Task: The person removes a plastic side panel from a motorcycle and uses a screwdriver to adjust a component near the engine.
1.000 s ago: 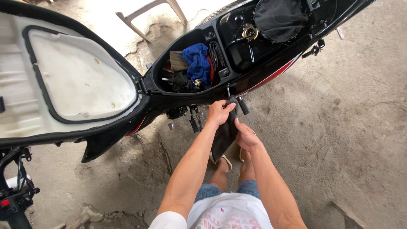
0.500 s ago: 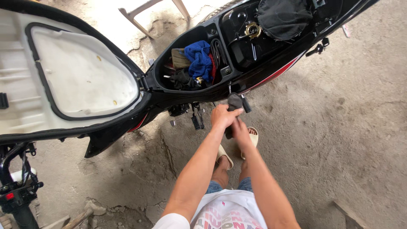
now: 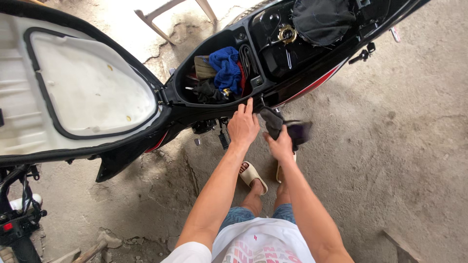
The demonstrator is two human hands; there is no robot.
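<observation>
While I stood beside the scooter (image 3: 312, 83), both my arms reached forward and down from my chest. My left hand (image 3: 243, 127) lay flat against the black rim of the storage bay (image 3: 214, 104), its fingers (image 3: 249, 108) straight and pressed together, holding nothing. My right hand (image 3: 280, 145) sat just beside it, a little lower, its fingers curled around a dark cloth (image 3: 275, 124). That cloth was crumpled and blurred, bunched above my knuckles and trailing out to the right, just below the scooter's edge and outside the bay. Whether it touched the bodywork I could not tell.

Inside the bay lay a blue rag (image 3: 225, 68), a tan folded piece (image 3: 204, 67) left of it, and black odds and ends at the front. The raised seat (image 3: 83, 87) showed its white underside to the left, framed by a black seal. A brass-coloured ring (image 3: 287, 34) sat further along, next to a black bag (image 3: 321, 19). My sandals (image 3: 252, 176) stood on the concrete floor (image 3: 390, 160).
</observation>
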